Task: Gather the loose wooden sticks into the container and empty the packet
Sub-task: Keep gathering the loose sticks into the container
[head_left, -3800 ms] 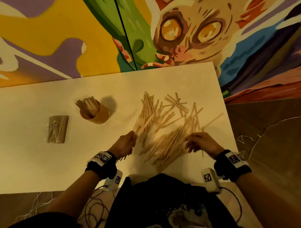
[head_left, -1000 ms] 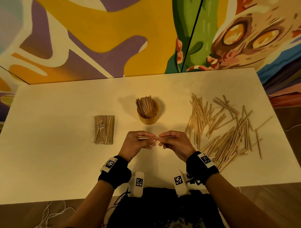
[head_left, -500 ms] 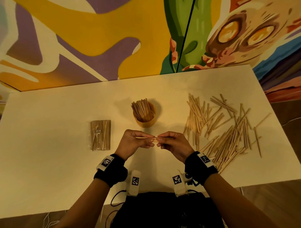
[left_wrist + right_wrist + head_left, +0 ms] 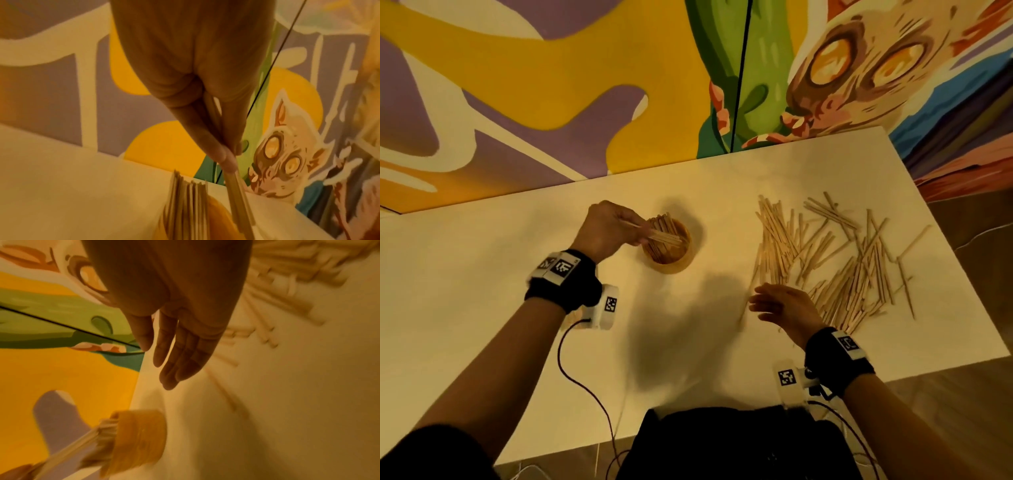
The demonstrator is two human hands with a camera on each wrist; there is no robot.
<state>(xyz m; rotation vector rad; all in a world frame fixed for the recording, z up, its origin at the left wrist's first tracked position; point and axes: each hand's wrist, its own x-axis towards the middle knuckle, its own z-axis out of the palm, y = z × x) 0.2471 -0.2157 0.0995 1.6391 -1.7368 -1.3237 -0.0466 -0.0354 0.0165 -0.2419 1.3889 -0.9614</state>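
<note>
Wooden bundle [image 4: 654, 231] pinched in left hand [image 4: 607, 229], angled into container [image 4: 671, 255] for drop. Right hand [image 4: 786, 306] flat, fingers straight, empty, beside loose sticks [image 4: 842, 260].

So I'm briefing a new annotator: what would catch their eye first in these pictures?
Probably the loud mural with its wide-eyed creature behind the white table. Next, the heap of loose wooden sticks on the table's right side. Then the left hand feeding a few sticks into the round container, while the right hand hovers open by the heap.
</note>
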